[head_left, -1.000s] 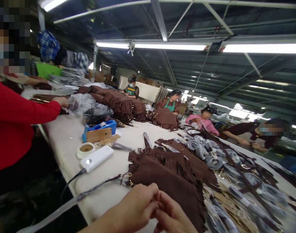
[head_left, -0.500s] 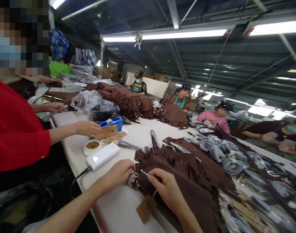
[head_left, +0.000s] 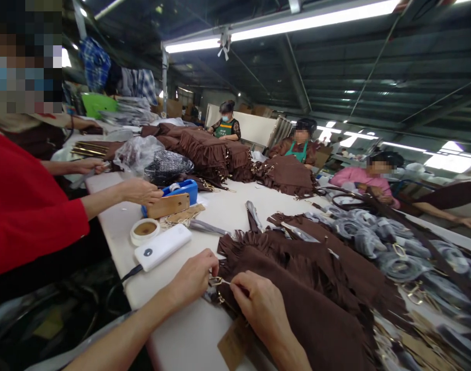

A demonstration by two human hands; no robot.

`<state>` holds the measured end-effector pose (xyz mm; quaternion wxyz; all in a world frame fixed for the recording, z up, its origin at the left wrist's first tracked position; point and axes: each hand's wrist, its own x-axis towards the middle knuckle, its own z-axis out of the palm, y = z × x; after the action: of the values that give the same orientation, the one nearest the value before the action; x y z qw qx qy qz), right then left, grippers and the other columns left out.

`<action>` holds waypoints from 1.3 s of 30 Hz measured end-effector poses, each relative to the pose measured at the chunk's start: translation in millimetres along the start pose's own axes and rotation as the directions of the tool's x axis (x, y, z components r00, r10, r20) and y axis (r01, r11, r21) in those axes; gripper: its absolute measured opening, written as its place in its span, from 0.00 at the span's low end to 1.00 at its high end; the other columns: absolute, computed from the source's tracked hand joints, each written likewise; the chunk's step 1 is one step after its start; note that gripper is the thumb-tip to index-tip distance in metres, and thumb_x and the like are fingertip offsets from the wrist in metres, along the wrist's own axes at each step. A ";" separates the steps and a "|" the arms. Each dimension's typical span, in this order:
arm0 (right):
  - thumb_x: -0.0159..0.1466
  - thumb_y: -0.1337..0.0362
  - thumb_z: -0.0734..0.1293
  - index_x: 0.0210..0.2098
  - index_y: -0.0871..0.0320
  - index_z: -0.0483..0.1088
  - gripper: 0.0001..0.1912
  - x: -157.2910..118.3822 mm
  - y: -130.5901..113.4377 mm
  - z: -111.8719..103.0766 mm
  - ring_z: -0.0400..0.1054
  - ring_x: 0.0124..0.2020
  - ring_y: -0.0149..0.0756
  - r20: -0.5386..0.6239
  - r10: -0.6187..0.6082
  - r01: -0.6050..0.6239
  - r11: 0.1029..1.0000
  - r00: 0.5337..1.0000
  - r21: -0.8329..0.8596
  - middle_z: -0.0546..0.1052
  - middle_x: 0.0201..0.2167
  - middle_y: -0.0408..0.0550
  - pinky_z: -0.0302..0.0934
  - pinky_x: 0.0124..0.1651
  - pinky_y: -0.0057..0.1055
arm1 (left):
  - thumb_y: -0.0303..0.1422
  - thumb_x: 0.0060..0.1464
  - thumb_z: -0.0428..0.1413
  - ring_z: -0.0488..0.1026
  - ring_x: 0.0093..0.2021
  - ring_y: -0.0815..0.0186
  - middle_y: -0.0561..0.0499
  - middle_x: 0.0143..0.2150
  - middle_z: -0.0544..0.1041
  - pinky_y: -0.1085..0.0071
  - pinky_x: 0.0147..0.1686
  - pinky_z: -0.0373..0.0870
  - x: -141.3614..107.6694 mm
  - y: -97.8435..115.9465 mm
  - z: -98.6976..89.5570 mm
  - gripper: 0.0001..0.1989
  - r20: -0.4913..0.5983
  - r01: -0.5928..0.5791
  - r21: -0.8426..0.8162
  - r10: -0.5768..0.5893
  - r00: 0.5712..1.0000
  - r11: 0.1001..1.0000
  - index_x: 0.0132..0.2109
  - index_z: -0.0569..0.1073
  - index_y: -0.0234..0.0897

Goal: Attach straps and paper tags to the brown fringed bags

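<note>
A brown fringed bag [head_left: 297, 293] lies on the table in front of me. At its near left corner, my left hand [head_left: 192, 275] is closed, with thumb and finger pinched at a gold metal clasp [head_left: 216, 281]. My right hand [head_left: 260, 304] pinches a thin white string [head_left: 226, 282] whose end reaches the clasp. Below the right hand hangs a kraft-paper tag [head_left: 233, 342], partly hidden by that hand.
A white power bank [head_left: 163, 247] with a black cable, a tape roll [head_left: 144, 232], a phone [head_left: 169, 206] and a blue tape dispenser [head_left: 191, 190] are at left. A co-worker in a red sleeve [head_left: 34, 206] stands there. Wrapped straps [head_left: 397, 263] and tags lie right; brown bags [head_left: 204, 149] are piled behind.
The string in my right hand has moved left to the clasp, and the two hands are closer together. The view has shifted a little.
</note>
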<state>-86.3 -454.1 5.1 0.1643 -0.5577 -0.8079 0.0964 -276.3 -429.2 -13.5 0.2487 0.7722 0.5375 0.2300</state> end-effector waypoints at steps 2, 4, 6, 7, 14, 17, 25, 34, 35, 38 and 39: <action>0.65 0.68 0.65 0.29 0.53 0.75 0.10 0.3 -1.8 -0.6 0.71 0.30 0.32 0.018 0.016 -0.015 0.999 1.000 -0.048 0.78 0.28 0.41 0.47 0.29 0.28 | 0.18 0.45 0.46 0.71 0.38 0.65 0.51 0.38 0.73 0.72 0.39 0.64 -1.5 1.2 0.7 0.13 0.027 0.003 -0.007 -0.003 1.000 1.000 0.27 0.70 0.38; 0.66 0.67 0.65 0.29 0.53 0.75 0.10 1.3 -4.0 -1.7 0.72 0.30 0.32 0.043 0.025 -0.021 0.995 0.999 -0.099 0.79 0.29 0.42 0.45 0.29 0.30 | 0.18 0.45 0.47 0.71 0.38 0.65 0.51 0.39 0.73 0.71 0.40 0.64 -2.9 2.0 2.5 0.12 0.043 0.007 -0.008 -0.006 0.999 1.000 0.26 0.71 0.38; 0.66 0.66 0.64 0.29 0.53 0.74 0.10 3.0 -6.3 -2.4 0.72 0.30 0.33 0.066 0.029 -0.019 0.989 0.997 -0.148 0.79 0.30 0.42 0.43 0.28 0.31 | 0.18 0.45 0.46 0.71 0.39 0.65 0.51 0.38 0.73 0.71 0.40 0.64 -3.4 2.4 5.0 0.13 0.043 0.005 -0.003 -0.005 0.999 1.000 0.26 0.71 0.38; 0.67 0.66 0.64 0.30 0.53 0.74 0.11 3.9 -7.4 -2.5 0.72 0.30 0.33 0.076 0.028 -0.015 0.985 0.997 -0.171 0.79 0.30 0.43 0.41 0.27 0.32 | 0.18 0.45 0.46 0.71 0.39 0.65 0.51 0.38 0.72 0.71 0.40 0.64 -3.2 2.5 6.3 0.13 0.034 0.005 0.004 -0.005 0.999 1.000 0.27 0.70 0.38; 0.66 0.66 0.63 0.30 0.54 0.75 0.11 9.2 -13.3 -1.2 0.73 0.30 0.37 0.118 0.037 -0.002 0.959 0.992 -0.282 0.80 0.31 0.45 0.35 0.26 0.33 | 0.19 0.46 0.48 0.69 0.42 0.63 0.50 0.40 0.72 0.70 0.43 0.64 -0.5 0.9 11.8 0.11 0.013 0.005 0.039 -0.006 1.000 0.999 0.32 0.70 0.39; 0.66 0.66 0.63 0.30 0.54 0.75 0.11 10.2 -14.5 -1.7 0.73 0.30 0.36 0.122 0.042 -0.005 0.959 0.992 -0.284 0.80 0.32 0.45 0.35 0.26 0.33 | 0.19 0.45 0.48 0.69 0.41 0.63 0.50 0.38 0.71 0.70 0.42 0.65 -1.3 -0.2 11.3 0.11 0.008 0.002 -0.018 -0.002 1.000 1.000 0.31 0.69 0.38; 0.66 0.64 0.62 0.30 0.53 0.75 0.11 10.7 -11.4 0.7 0.74 0.30 0.35 0.094 0.011 0.014 0.964 0.995 -0.266 0.80 0.30 0.44 0.38 0.26 0.33 | 0.18 0.43 0.49 0.69 0.38 0.65 0.51 0.35 0.71 0.72 0.39 0.64 -2.6 0.5 7.9 0.11 0.001 0.009 -0.117 -0.009 1.000 0.993 0.31 0.71 0.37; 0.64 0.66 0.63 0.29 0.52 0.77 0.12 12.4 -13.1 -6.4 0.76 0.32 0.38 0.115 0.041 -0.017 0.978 0.992 -0.209 0.82 0.30 0.46 0.43 0.26 0.32 | 0.18 0.42 0.48 0.69 0.38 0.66 0.52 0.35 0.72 0.72 0.38 0.66 -3.1 -1.4 8.1 0.12 -0.002 0.006 -0.120 -0.006 1.000 0.993 0.31 0.71 0.37; 0.64 0.66 0.63 0.29 0.53 0.77 0.12 13.1 -14.2 -6.3 0.76 0.32 0.38 0.116 0.045 -0.019 0.977 0.992 -0.211 0.82 0.31 0.46 0.44 0.26 0.32 | 0.18 0.42 0.48 0.70 0.38 0.65 0.52 0.35 0.72 0.72 0.38 0.66 -3.0 -1.3 7.9 0.12 -0.001 0.006 -0.120 -0.006 1.000 0.993 0.31 0.71 0.37; 0.63 0.66 0.64 0.28 0.53 0.77 0.11 16.8 -16.8 -4.6 0.76 0.33 0.39 0.111 0.035 -0.011 0.977 0.993 -0.211 0.82 0.31 0.46 0.45 0.27 0.31 | 0.19 0.42 0.49 0.70 0.38 0.65 0.52 0.35 0.72 0.72 0.39 0.66 -3.1 -1.3 8.0 0.12 -0.004 0.006 -0.122 -0.006 1.000 0.993 0.31 0.71 0.37; 0.63 0.66 0.64 0.28 0.53 0.77 0.11 18.4 -17.3 -3.7 0.76 0.33 0.39 0.108 0.025 -0.002 0.978 0.994 -0.209 0.82 0.31 0.46 0.45 0.27 0.31 | 0.19 0.42 0.49 0.70 0.38 0.65 0.52 0.35 0.72 0.72 0.39 0.66 -3.2 -1.6 8.3 0.12 -0.006 0.005 -0.122 -0.006 1.000 0.993 0.31 0.71 0.37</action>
<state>-106.0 -443.3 17.3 0.0594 -0.5711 -0.8176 0.0428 -273.3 -432.8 -21.2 0.2943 0.7534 0.5254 0.2641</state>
